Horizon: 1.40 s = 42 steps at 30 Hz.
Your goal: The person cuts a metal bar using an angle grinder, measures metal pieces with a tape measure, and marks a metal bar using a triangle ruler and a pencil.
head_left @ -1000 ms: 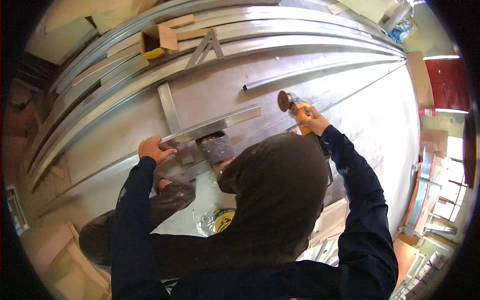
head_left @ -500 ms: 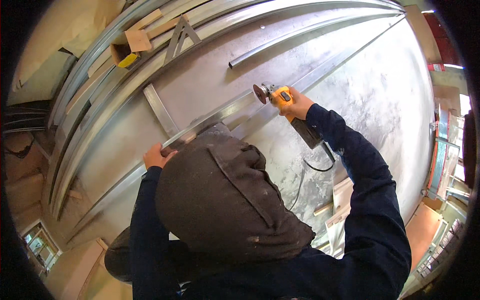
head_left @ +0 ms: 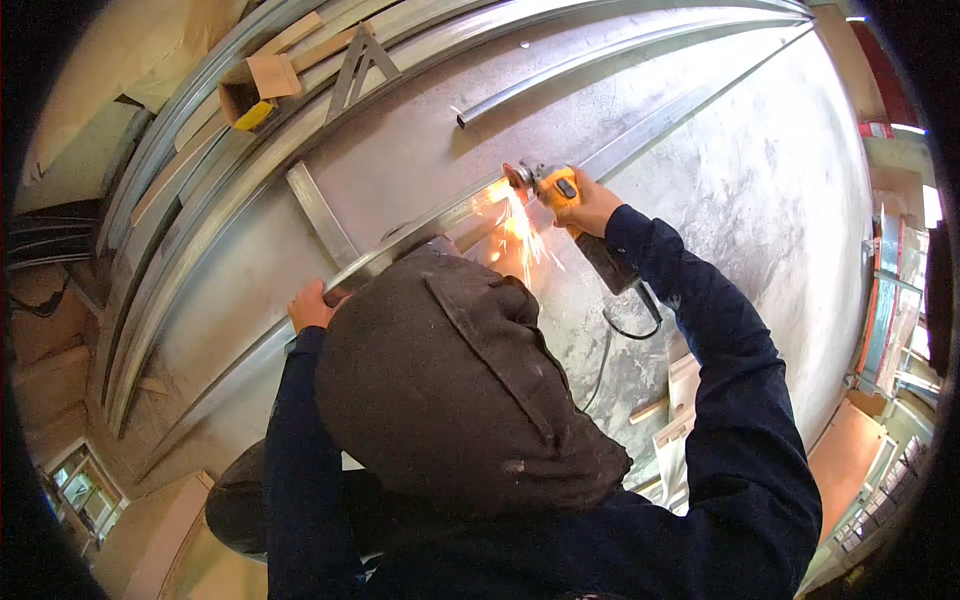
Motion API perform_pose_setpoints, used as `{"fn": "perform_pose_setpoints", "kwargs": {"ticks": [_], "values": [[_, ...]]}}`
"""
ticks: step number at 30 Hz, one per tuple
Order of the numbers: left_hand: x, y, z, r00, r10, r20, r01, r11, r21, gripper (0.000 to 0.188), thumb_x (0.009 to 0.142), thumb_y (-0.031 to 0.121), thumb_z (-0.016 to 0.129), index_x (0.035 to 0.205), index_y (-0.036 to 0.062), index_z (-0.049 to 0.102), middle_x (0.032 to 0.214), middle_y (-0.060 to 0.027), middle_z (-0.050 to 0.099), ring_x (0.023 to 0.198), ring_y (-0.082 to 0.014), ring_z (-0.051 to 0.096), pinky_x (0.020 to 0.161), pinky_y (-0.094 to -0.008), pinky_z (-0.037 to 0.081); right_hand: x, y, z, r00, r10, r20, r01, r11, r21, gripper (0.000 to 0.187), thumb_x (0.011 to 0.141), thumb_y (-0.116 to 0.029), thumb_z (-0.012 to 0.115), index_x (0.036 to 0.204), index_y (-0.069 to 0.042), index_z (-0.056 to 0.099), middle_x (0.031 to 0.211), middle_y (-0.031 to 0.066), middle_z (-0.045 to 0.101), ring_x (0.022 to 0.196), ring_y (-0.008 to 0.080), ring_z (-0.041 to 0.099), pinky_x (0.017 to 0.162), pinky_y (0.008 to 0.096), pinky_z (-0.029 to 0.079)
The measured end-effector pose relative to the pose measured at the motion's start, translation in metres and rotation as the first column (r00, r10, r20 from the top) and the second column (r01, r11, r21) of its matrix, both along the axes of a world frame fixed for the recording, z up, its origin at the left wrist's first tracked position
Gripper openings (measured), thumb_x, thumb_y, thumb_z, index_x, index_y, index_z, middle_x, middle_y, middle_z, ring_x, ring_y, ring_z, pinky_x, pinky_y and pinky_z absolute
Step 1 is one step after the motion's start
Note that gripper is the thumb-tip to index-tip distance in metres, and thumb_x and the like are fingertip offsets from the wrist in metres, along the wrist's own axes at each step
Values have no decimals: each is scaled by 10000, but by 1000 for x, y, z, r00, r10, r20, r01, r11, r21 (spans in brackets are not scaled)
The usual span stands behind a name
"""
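Note:
My right hand (head_left: 592, 206) is wrapped round a yellow and black angle grinder (head_left: 562, 184). The grinder's disc meets the right end of a bright metal bar (head_left: 425, 225), and orange sparks (head_left: 522, 238) spray down from the contact. Farther left along the same bar, my left hand (head_left: 311, 304) grips it with bent fingers. A short metal piece (head_left: 322, 215) lies crosswise just beyond that hand. Dark brown cloth (head_left: 450, 380) in the middle of the view hides part of the bar and the near worktop. From the grinder's rear end a black cord (head_left: 635, 337) trails away.
On the grey metal worktop (head_left: 740, 200) lies a square tube (head_left: 560, 85) beyond the grinder. Long metal profiles (head_left: 230, 190) run along the far left, with a metal set square (head_left: 358, 75) and a small open cardboard box (head_left: 245, 104) on them. Wood pieces (head_left: 683, 385) sit near my right arm.
The grinder has moved slightly left and down, and its disc now touches the bar's end. Sparks have appeared where there were none. My left hand stays on the bar.

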<state>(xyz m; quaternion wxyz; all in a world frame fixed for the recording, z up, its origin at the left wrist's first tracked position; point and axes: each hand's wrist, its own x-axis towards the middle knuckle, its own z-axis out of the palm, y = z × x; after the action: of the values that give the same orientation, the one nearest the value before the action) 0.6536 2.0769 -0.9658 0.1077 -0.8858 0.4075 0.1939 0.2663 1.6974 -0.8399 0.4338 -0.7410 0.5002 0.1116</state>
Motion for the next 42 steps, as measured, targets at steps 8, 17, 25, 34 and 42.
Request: {"fn": "perform_pose_setpoints", "kwargs": {"ticks": [8,17,25,34,42], "values": [[-22,-27,32,999,8,-33,-11,996,-86,607,684,657,742,823,95,559,830,-112,642,862,-357,614,744,-480,407,-23,-2,-34,988,101,-117,-99,995,22,1003,606,-317,823,1424,0,336,1106,243,644,1010,371,647,884,386,515],[-16,-23,35,1000,21,-3,-21,997,-80,559,689,591,776,832,94,562,844,-111,624,867,-356,601,754,-474,407,-18,3,-32,996,23,-85,-21,999,27,1088,601,-363,805,1472,-8,258,1124,274,634,1062,394,630,903,397,508],[-15,-1,17,1000,1,23,2,994,-110,440,722,454,787,906,127,557,912,-67,625,952,-303,595,778,-480,408,-13,7,-6,998,56,-28,-56,998,-15,1090,611,-364,790,1481,-4,240,1146,297,616,1075,405,622,921,399,499],[-18,18,-12,987,-11,161,32,992,-126,215,827,288,665,975,167,568,1024,-24,620,1001,-275,587,777,-494,443,3,4,22,996,69,-49,-70,997,-18,1054,625,-357,782,1463,11,260,1094,297,632,996,403,650,844,394,530],[-7,12,-34,998,1,64,5,996,-84,194,872,284,606,1014,158,569,1028,-84,629,988,-319,598,777,-508,460,-30,8,0,996,75,-53,-76,997,-17,1050,612,-365,799,1449,8,288,1117,288,625,1022,404,639,875,398,515]]}}
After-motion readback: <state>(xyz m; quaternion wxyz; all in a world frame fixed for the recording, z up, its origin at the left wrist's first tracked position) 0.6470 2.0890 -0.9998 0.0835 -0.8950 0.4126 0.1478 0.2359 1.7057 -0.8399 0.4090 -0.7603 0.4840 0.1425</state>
